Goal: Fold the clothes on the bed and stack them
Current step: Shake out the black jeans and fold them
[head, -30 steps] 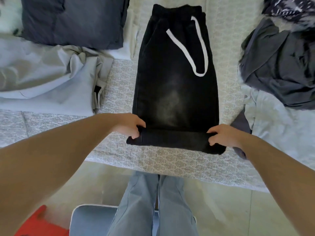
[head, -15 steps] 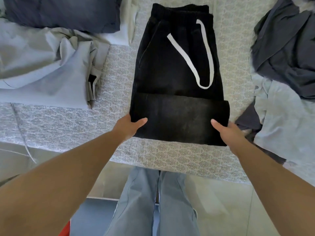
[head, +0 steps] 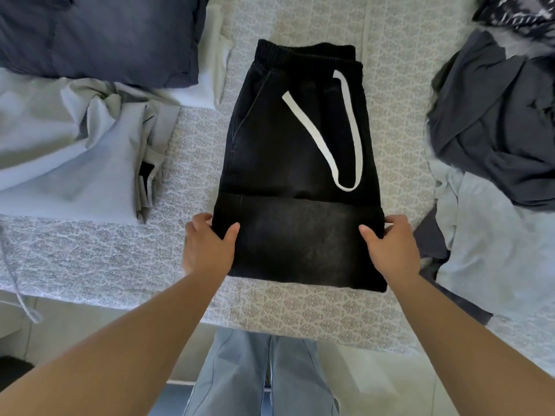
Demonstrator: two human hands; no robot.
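My left hand [head: 207, 250] and right hand [head: 390, 250] grip the folded black pants [head: 300, 163] by their side edges; bare bedsheet [head: 186, 157] flanks them. The fold has rolled farther.

Bare bedcover [head: 192, 163] ran in a strip just outside the left hand [head: 207, 250], between the black trousers [head: 297, 151] and the pale grey garment [head: 75, 163] heaped farther left. Outside the right hand [head: 390, 247] a narrower strip of cover lay free, hemmed by the light blue cloth [head: 495, 250] and the dark grey pile [head: 495, 121] beyond it. Ahead of both hands, past the waistband, the cover was bare; a navy garment [head: 99, 34] blocked the far left.
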